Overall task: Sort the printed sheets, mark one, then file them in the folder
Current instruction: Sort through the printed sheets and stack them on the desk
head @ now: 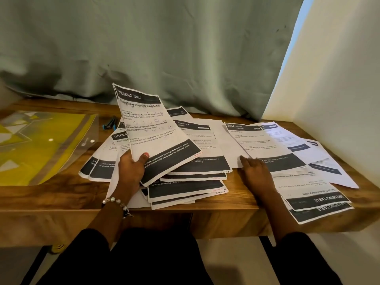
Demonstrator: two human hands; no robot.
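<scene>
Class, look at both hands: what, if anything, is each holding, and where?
The left hand grips a printed sheet at its bottom-left corner. The right hand holds nothing.

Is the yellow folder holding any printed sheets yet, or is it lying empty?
Apparently empty: the yellow folder lies flat at the table's left, no white sheets showing through it. The printed sheets lie spread outside.

- The sheet (pixel 153 128) gripped in the left hand (pixel 131 171) is headed "DRESSING TABLE", its first letters curled away; its bottom dark band mentions "open storage/travel pouch".
- A sheet (pixel 261 140) just beyond the right hand (pixel 257 173) reads "104" and "KITCHEN".
- A sheet (pixel 316 199) right of the right hand, lying upside down, reads "DRESSING TABLE".
- A sheet (pixel 193 128) between the hands reads "LIVING ROOM".
</scene>
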